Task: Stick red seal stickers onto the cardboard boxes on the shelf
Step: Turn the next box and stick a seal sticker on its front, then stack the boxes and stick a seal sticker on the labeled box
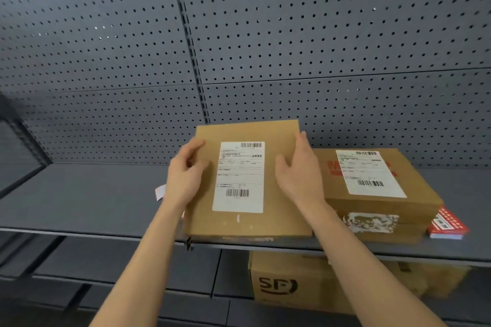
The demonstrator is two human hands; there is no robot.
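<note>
A flat cardboard box with a white shipping label lies on the grey shelf near its front edge. My left hand grips the box's left side and my right hand holds its right side. A second cardboard box with a label and red print sits just to the right, touching the first. A stack of red seal stickers lies at that box's right front corner. A small white and red slip peeks out behind my left wrist.
A grey pegboard wall backs the shelf. On the lower shelf stands a large cardboard box printed "SF". The shelf's left part is bare grey surface, with a dark frame at the far left.
</note>
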